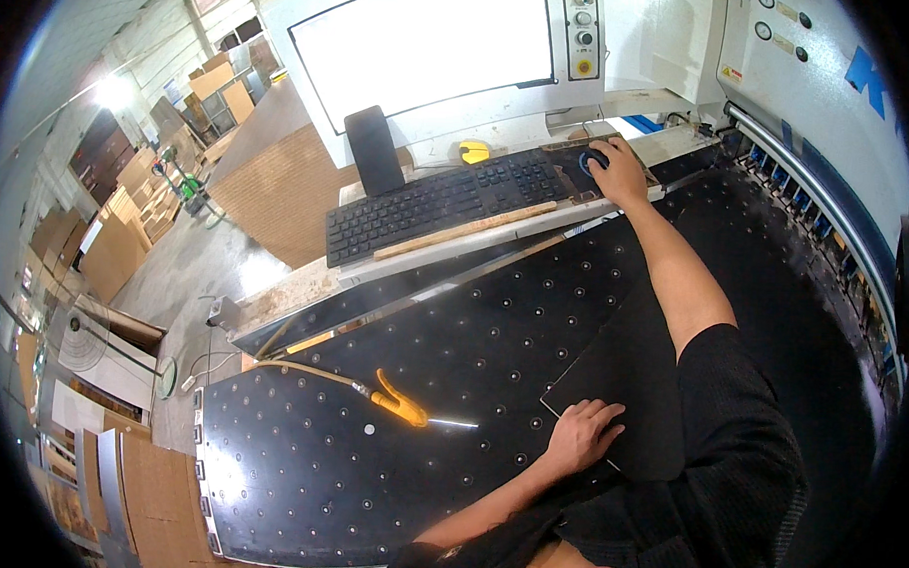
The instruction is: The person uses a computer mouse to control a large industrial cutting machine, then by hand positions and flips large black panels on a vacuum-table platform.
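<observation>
My right hand (622, 174) rests over a dark computer mouse (595, 161), its fingers curved round it, at the right end of a black keyboard (447, 202). Lower down, my left hand (581, 437) lies with fingers stretched out on a dark flat panel (639, 391). That panel rests on a black table (452, 344) dotted with small round studs. Left of my left hand, apart from it, an orange air blow gun (398, 402) with a thin metal nozzle lies on the table. Its yellowish hose (306, 367) runs off to the left.
Beyond the keyboard stands a white control cabinet with a bright, washed-out screen (423, 48) and knobs (583, 33) beside it. A black phone-like slab (374, 149) leans there, near a yellow object (473, 151). A white machine (821, 107) borders the right. Stacked boards (268, 177) stand left.
</observation>
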`<state>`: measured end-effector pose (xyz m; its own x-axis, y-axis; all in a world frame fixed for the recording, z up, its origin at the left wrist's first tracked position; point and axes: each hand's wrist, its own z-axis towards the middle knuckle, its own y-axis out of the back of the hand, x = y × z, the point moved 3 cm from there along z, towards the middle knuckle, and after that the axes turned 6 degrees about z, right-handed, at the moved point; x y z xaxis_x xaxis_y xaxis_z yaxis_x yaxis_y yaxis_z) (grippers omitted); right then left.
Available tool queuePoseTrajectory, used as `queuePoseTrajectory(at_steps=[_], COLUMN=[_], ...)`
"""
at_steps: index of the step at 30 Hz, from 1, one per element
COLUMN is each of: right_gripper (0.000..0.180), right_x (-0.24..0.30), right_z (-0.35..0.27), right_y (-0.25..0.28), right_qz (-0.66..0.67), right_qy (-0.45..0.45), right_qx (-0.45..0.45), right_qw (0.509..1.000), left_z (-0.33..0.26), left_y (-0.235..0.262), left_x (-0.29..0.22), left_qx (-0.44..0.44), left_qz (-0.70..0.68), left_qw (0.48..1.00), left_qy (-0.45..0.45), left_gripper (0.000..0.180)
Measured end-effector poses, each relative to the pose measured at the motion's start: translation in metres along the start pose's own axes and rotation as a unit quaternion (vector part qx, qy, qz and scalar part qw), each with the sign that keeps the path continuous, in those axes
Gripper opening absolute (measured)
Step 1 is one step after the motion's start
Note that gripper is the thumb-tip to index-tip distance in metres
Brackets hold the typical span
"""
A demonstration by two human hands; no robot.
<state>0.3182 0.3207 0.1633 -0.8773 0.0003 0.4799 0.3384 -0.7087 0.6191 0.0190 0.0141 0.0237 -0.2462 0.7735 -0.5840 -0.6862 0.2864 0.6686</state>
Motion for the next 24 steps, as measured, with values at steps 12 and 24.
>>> queuePoseTrajectory(at_steps=[12, 24], right_gripper=[0.042, 0.041], right_x=[0.0023, -0.0031], right_z=[-0.0002, 0.0007], right_y=[0.0014, -0.0003], right_qz=[0.003, -0.011], right_qy=[-0.002, 0.005], right_qx=[0.011, -0.001], right_qw=[1.000, 1.000], left_z=[-0.0008, 0.0006], left_y=[-0.0025, 0.0005], left_x=[0.0023, -0.0009], left_qx=[-0.002, -0.001], left_qz=[-0.002, -0.004], left_qw=[1.000, 1.000], left_qy=[-0.005, -0.001], left_gripper=[0.035, 0.034])
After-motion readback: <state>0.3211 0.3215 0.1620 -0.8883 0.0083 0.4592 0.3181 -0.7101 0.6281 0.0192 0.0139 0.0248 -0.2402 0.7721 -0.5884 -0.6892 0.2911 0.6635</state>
